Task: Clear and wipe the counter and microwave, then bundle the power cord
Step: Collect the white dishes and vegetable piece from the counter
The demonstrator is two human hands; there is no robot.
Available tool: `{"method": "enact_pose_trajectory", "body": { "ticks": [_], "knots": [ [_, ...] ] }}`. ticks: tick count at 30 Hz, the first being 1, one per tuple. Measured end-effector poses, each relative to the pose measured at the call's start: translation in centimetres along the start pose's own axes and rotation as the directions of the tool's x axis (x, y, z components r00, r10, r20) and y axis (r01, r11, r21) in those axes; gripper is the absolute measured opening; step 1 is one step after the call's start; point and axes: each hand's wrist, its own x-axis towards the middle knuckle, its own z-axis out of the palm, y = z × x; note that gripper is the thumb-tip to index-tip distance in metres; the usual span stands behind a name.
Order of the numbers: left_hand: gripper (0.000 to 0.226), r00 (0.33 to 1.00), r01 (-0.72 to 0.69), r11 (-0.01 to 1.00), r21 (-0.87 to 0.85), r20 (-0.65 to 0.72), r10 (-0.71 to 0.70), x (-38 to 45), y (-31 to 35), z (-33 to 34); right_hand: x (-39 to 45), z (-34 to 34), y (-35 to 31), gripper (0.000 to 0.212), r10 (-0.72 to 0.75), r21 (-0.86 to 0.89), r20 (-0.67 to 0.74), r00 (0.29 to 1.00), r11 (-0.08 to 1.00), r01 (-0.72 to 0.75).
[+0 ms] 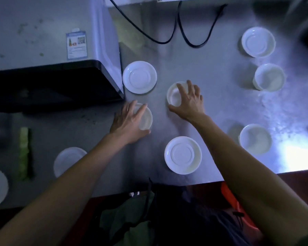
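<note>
We see the left hand (127, 121) laid over a small white bowl (145, 119) just in front of the microwave (48, 50), its fingers (140, 110) curled over the rim and thumb at the near side. The right hand (189, 102) covers a second white bowl (174, 95) near the middle of the steel worktop (212, 71), fingers spread and bent around its edge. A white saucer (139, 77) lies just beside the microwave's corner, another saucer (183, 155) sits near the front edge, and three more bowls stand well apart on the right. The black power cord (167, 38) loops along the back of the worktop
</note>
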Motion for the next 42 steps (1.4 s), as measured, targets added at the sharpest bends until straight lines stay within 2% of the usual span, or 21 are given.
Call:
{"method": "enact_pose_trajectory", "body": {
  "ticks": [9, 18, 22, 26, 31, 36, 42],
  "knots": [
    [0.103, 0.986, 0.144, 0.989, -0.043, -0.075, -0.147, -6.1, -3.7, 0.6, -4.3, 2.7, -6.1, 0.09, -0.225, 0.008, -0.005, 0.974, 0.974, 0.225],
    [0.102, 0.949, 0.223, 0.967, -0.124, -0.2, -0.245, -18.8, -8.8, 1.8, -14.6, 5.3, -14.2, 0.091, -0.416, -0.044, -0.012, 0.909, 0.909, 0.415],
    [0.099, 0.895, 0.305, 0.939, -0.16, -0.287, -0.34, -26.2, -12.0, 2.7, -19.5, 6.3, -18.8, 0.091, -0.524, -0.069, -0.01, 0.852, 0.85, 0.522],
    [0.095, 0.828, 0.437, 0.877, -0.199, -0.292, -0.479, -33.6, -16.3, 2.6, -23.5, 7.4, -24.7, 0.089, -0.591, -0.082, -0.009, 0.806, 0.804, 0.589],
    [0.092, 0.735, 0.497, 0.814, -0.3, -0.355, -0.579, -42.4, -20.7, 3.4, -28.5, 8.7, -31.9, 0.089, -0.692, -0.088, -0.008, 0.722, 0.719, 0.689],
    [0.098, 0.648, 0.568, 0.745, -0.35, -0.368, -0.667, -47.6, -23.3, 3.8, -32.0, 9.7, -38.6, 0.091, -0.788, -0.087, 0.012, 0.616, 0.613, 0.786],
    [0.096, 0.576, 0.601, 0.676, -0.426, -0.356, -0.736, -51.1, -26.2, 5.6, -33.6, 11.7, -44.1, 0.09, -0.844, -0.083, 0.022, 0.536, 0.533, 0.842]
  ]
}}
